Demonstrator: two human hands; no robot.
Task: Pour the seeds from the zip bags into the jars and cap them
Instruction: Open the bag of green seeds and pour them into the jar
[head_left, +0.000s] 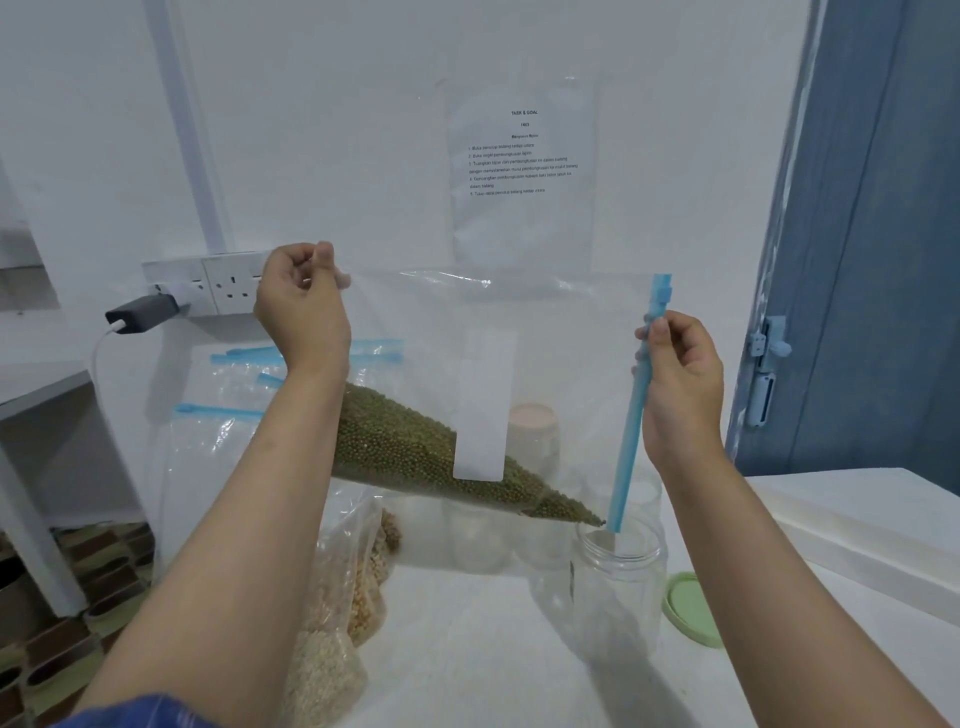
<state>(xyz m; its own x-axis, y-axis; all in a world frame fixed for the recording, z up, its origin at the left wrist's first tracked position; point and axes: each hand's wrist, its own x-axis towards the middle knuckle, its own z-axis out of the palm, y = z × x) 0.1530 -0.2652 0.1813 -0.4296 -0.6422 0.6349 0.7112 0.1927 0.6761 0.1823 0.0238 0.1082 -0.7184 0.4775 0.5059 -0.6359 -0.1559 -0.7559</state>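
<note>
Both hands (304, 306) (680, 384) tilt seed bag (545, 364) w/ blank label over jar (618, 577).

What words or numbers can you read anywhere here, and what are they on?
"TASK & GOAL", the heading on the sheet stuck to the wall.
A short number below the heading is too blurred to be sure of.
A bold subheading and five numbered lines on the same sheet are too small to read.
The white label on the bag of green seeds is blank.
</note>
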